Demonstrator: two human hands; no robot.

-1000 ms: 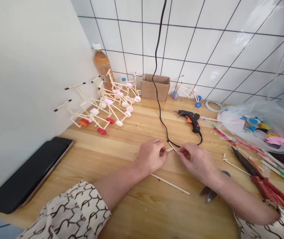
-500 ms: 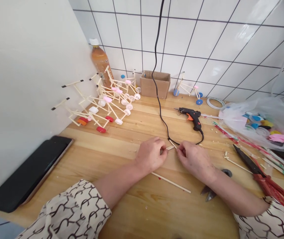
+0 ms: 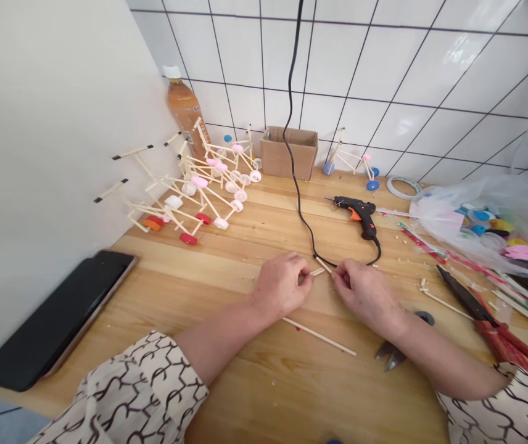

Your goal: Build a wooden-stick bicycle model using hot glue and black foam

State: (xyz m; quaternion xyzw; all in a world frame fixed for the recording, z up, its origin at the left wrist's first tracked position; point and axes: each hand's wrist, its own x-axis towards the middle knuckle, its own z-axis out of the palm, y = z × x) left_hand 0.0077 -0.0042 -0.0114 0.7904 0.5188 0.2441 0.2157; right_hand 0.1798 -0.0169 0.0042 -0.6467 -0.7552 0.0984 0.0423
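My left hand (image 3: 283,283) pinches a pair of short pale wooden sticks (image 3: 317,272) between thumb and fingertips, low over the table. Facing it, my right hand (image 3: 366,296) is closed on another short wooden stick (image 3: 323,265), which slants up and to the left. The sticks' ends lie close together; whether they touch I cannot tell. A longer wooden stick (image 3: 324,337) rests on the table beside my left wrist. Beyond the hands lies a black hot glue gun (image 3: 359,213). Grey cutters (image 3: 392,354) are partly hidden under my right forearm.
Several stick models with bottle-cap wheels (image 3: 199,182) stand at back left by a drink bottle (image 3: 185,111). A cardboard box (image 3: 288,157) is against the wall. A black cable (image 3: 295,179) hangs down. Right are a bag of caps (image 3: 490,228) and red-handled shears (image 3: 495,327); left, a phone (image 3: 55,320).
My right hand has drifted slightly right with its stick, while my left hand stays nearly still. The view has shifted a little, and a blue object now shows at the bottom edge.
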